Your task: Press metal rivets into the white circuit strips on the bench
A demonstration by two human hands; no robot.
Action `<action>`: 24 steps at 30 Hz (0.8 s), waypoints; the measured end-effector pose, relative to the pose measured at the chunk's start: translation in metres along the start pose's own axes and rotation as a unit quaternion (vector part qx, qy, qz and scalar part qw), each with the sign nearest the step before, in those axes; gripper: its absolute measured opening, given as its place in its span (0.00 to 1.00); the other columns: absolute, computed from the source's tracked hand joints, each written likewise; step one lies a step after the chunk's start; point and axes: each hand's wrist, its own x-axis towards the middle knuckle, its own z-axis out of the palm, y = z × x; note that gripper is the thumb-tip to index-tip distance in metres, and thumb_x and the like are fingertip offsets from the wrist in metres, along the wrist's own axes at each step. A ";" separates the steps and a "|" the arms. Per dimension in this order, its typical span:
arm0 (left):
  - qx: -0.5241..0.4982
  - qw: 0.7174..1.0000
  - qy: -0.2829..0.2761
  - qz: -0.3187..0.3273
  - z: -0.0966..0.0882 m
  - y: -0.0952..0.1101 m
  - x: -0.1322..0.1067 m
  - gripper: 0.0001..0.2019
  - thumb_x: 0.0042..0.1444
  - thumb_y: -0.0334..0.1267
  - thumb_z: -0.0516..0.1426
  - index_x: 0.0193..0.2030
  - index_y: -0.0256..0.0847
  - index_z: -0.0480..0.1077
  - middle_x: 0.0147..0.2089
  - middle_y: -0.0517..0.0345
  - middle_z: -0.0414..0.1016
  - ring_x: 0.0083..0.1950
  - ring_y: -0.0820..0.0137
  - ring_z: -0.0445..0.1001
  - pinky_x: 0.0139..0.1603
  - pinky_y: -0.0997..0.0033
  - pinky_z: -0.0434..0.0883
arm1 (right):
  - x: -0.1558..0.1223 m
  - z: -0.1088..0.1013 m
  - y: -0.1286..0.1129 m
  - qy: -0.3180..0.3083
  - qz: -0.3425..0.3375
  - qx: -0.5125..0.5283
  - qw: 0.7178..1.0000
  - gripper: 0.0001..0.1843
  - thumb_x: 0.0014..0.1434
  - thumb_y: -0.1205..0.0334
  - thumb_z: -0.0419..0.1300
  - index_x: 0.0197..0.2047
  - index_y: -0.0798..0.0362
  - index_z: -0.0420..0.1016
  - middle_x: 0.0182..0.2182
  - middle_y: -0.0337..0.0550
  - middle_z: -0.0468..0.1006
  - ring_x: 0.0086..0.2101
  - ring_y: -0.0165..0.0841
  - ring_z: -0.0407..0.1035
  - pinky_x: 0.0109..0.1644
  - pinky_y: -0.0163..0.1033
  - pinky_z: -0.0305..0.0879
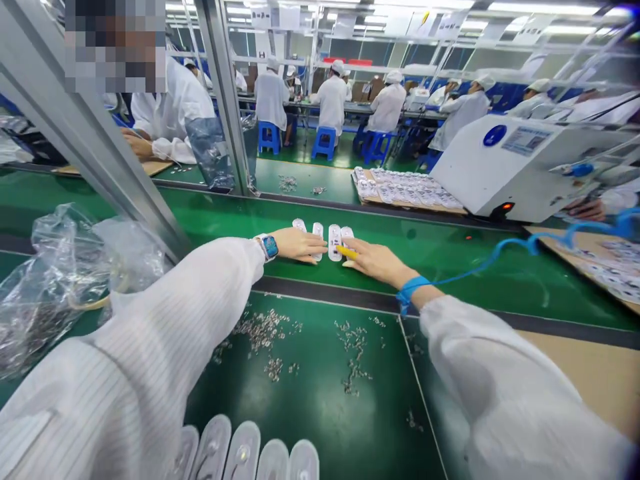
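Several white oval plastic housings stand in a row on the green conveyor belt. My left hand [299,245], with a watch at the wrist, lies with fingers stretched over the left housings, touching a narrow white housing [318,232]. My right hand [377,261] wears a blue wrist strap [413,291]; its fingers reach out at the right end of the row. A yellow cover, seemingly on one finger, touches the white housing with dark parts [335,243]. Another housing [347,233] is partly hidden behind that hand. Neither hand visibly grips anything.
Small metal parts [265,330] lie scattered on the green bench nearest me. White oval shells [243,450] line its front edge. Plastic bags [80,273] and a metal post [100,127] stand left. Beyond the belt are filled trays [405,187], a white machine [500,160] and co-workers.
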 end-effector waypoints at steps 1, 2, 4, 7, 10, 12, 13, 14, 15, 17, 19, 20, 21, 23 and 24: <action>-0.002 1.000 -0.002 0.001 -0.006 0.006 -0.002 0.14 0.63 0.39 0.56 0.53 0.35 0.68 0.54 0.47 0.71 0.52 0.62 0.73 0.50 0.56 0.72 | -0.002 -0.008 -0.003 -0.002 0.005 0.010 1.000 0.17 0.64 0.61 0.54 0.53 0.59 0.72 0.53 0.55 0.73 0.50 0.43 0.70 0.45 0.44 0.75; -0.003 1.000 -0.002 0.002 -0.014 0.013 -0.003 0.13 0.63 0.38 0.55 0.52 0.35 0.68 0.54 0.46 0.71 0.52 0.62 0.73 0.50 0.57 0.72 | -0.004 -0.018 -0.009 -0.002 0.012 0.020 1.000 0.19 0.65 0.58 0.53 0.55 0.60 0.70 0.53 0.57 0.73 0.50 0.45 0.70 0.46 0.47 0.74; -0.006 1.000 0.004 0.005 -0.035 0.035 -0.005 0.12 0.65 0.35 0.51 0.51 0.33 0.69 0.54 0.44 0.73 0.51 0.62 0.73 0.48 0.60 0.72 | -0.010 -0.044 -0.029 0.019 0.021 0.041 0.999 0.22 0.66 0.56 0.50 0.56 0.61 0.68 0.53 0.58 0.73 0.48 0.45 0.72 0.45 0.48 0.74; -0.007 1.000 0.028 0.011 -0.076 0.089 -0.018 0.16 0.68 0.33 0.43 0.48 0.32 0.71 0.52 0.42 0.74 0.48 0.64 0.75 0.45 0.62 0.73 | -0.029 -0.098 -0.083 0.104 0.016 0.075 0.992 0.18 0.67 0.60 0.49 0.53 0.60 0.70 0.47 0.52 0.77 0.43 0.39 0.74 0.45 0.42 0.74; -0.015 0.997 0.052 0.049 -0.121 0.165 -0.052 0.16 0.68 0.32 0.43 0.45 0.35 0.72 0.50 0.48 0.76 0.46 0.67 0.75 0.43 0.67 0.74 | -0.060 -0.154 -0.154 0.148 -0.016 0.152 0.977 0.15 0.66 0.65 0.48 0.49 0.59 0.73 0.42 0.48 0.80 0.42 0.34 0.74 0.45 0.36 0.73; -0.026 0.992 0.081 0.088 -0.142 0.220 -0.084 0.13 0.65 0.30 0.47 0.43 0.33 0.74 0.45 0.50 0.78 0.43 0.69 0.76 0.44 0.70 0.74 | -0.082 -0.183 -0.202 0.117 -0.023 0.198 0.973 0.19 0.66 0.68 0.43 0.46 0.60 0.75 0.42 0.48 0.80 0.41 0.34 0.74 0.44 0.37 0.73; -0.038 0.993 0.080 0.075 -0.148 0.247 -0.101 0.11 0.64 0.29 0.50 0.43 0.33 0.74 0.43 0.51 0.79 0.43 0.69 0.76 0.45 0.71 0.74 | -0.090 -0.192 -0.223 0.094 -0.049 0.219 0.970 0.21 0.66 0.69 0.42 0.45 0.56 0.77 0.43 0.45 0.80 0.43 0.35 0.73 0.45 0.39 0.72; -0.060 0.995 0.068 0.046 -0.150 0.272 -0.117 0.10 0.64 0.30 0.51 0.43 0.33 0.74 0.44 0.53 0.78 0.44 0.69 0.76 0.46 0.71 0.73 | -0.097 -0.199 -0.242 0.080 -0.040 0.236 0.968 0.21 0.67 0.67 0.42 0.43 0.54 0.78 0.44 0.42 0.80 0.43 0.34 0.73 0.46 0.39 0.72; -0.072 0.996 0.054 0.014 -0.150 0.294 -0.131 0.10 0.64 0.32 0.51 0.44 0.34 0.74 0.47 0.52 0.78 0.46 0.67 0.75 0.49 0.70 0.73 | -0.102 -0.204 -0.257 0.062 -0.037 0.240 0.968 0.21 0.68 0.64 0.43 0.44 0.53 0.78 0.46 0.41 0.79 0.44 0.34 0.73 0.47 0.38 0.72; -0.071 0.995 0.011 -0.070 -0.144 0.332 -0.153 0.15 0.64 0.40 0.53 0.51 0.32 0.71 0.54 0.50 0.74 0.55 0.61 0.72 0.55 0.63 0.70 | -0.106 -0.206 -0.280 0.018 -0.047 0.231 0.972 0.20 0.67 0.55 0.46 0.46 0.54 0.78 0.51 0.42 0.76 0.48 0.36 0.71 0.49 0.38 0.71; -0.081 0.987 -0.038 -0.134 -0.136 0.361 -0.165 0.27 0.62 0.48 0.54 0.61 0.30 0.62 0.62 0.45 0.65 0.62 0.56 0.65 0.59 0.58 0.67 | -0.106 -0.203 -0.297 -0.016 -0.069 0.209 0.975 0.23 0.65 0.48 0.49 0.50 0.55 0.76 0.57 0.46 0.71 0.53 0.40 0.67 0.50 0.39 0.71; -0.090 0.981 -0.055 -0.162 -0.132 0.372 -0.169 0.32 0.60 0.50 0.56 0.65 0.30 0.57 0.65 0.43 0.60 0.64 0.55 0.61 0.60 0.57 0.66 | -0.106 -0.201 -0.305 -0.021 -0.071 0.201 0.977 0.25 0.64 0.46 0.50 0.51 0.54 0.75 0.58 0.47 0.69 0.54 0.41 0.66 0.51 0.40 0.70; -0.098 0.975 -0.067 -0.185 -0.128 0.381 -0.171 0.37 0.58 0.52 0.57 0.67 0.29 0.52 0.67 0.41 0.56 0.66 0.54 0.59 0.60 0.57 0.66 | -0.107 -0.197 -0.313 -0.016 -0.061 0.194 0.979 0.25 0.63 0.45 0.50 0.51 0.54 0.75 0.59 0.47 0.68 0.54 0.42 0.66 0.52 0.42 0.69; -0.105 0.967 -0.069 -0.223 -0.120 0.398 -0.173 0.45 0.52 0.55 0.61 0.68 0.28 0.49 0.67 0.37 0.54 0.67 0.51 0.57 0.59 0.56 0.67 | -0.111 -0.191 -0.330 -0.010 -0.041 0.181 0.983 0.27 0.63 0.43 0.49 0.53 0.53 0.74 0.59 0.48 0.67 0.55 0.44 0.65 0.52 0.44 0.69; -0.103 0.965 -0.059 -0.233 -0.117 0.405 -0.174 0.47 0.50 0.56 0.63 0.67 0.28 0.50 0.67 0.36 0.55 0.66 0.51 0.57 0.58 0.56 0.69 | -0.115 -0.188 -0.338 -0.005 -0.033 0.173 0.984 0.28 0.63 0.43 0.48 0.54 0.53 0.73 0.59 0.48 0.67 0.54 0.44 0.66 0.52 0.44 0.69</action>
